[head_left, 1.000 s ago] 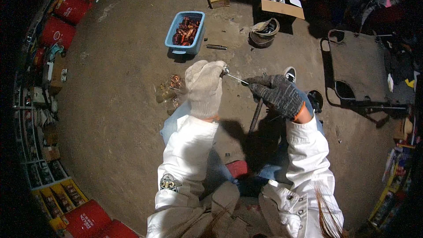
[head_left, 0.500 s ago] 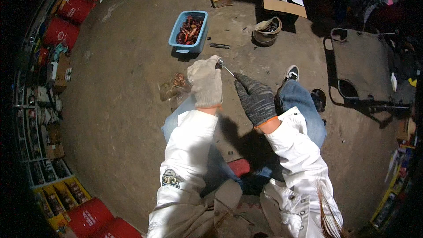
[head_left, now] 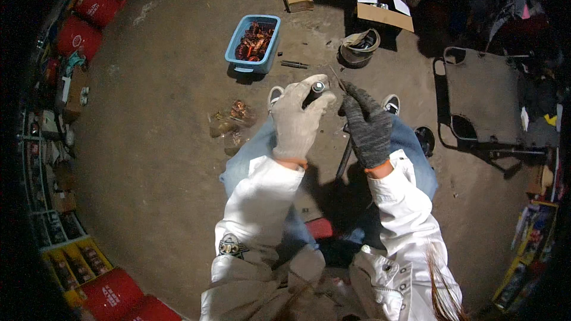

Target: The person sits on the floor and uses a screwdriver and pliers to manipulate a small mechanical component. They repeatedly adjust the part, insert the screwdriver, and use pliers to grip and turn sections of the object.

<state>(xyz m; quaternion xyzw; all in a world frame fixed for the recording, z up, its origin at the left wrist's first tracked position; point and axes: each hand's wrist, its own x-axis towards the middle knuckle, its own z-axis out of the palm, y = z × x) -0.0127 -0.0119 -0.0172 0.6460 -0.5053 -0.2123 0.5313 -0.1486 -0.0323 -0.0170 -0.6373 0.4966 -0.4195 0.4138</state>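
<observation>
My left hand (head_left: 299,120), in a pale knit glove, is closed around a small dark cylindrical part with a shiny round metal end (head_left: 318,87) that faces up. Just right of it, my right hand (head_left: 367,128), in a dark grey glove, pinches a thin metal rod (head_left: 334,74). The rod's tip points up and left, apart from the part; its grip is hidden in the glove. Below the right hand a dark bar-like handle (head_left: 344,159) slants down over the floor; its upper end is partly covered.
Ahead stands a blue plastic bin (head_left: 228,53) of copper-coloured pieces, beside dark rods (head_left: 294,64) and a bucket (head_left: 357,54). Clear bags with coppery pieces (head_left: 239,110) lie left. An open carton (head_left: 386,15) is at the back, a folding frame seat (head_left: 485,95) right, red drums (head_left: 80,37) far left.
Both hands have shifted right. The rod has come away from the part and now points upward. The left hand has turned, showing the part's round end; the dark handle has come into view.
</observation>
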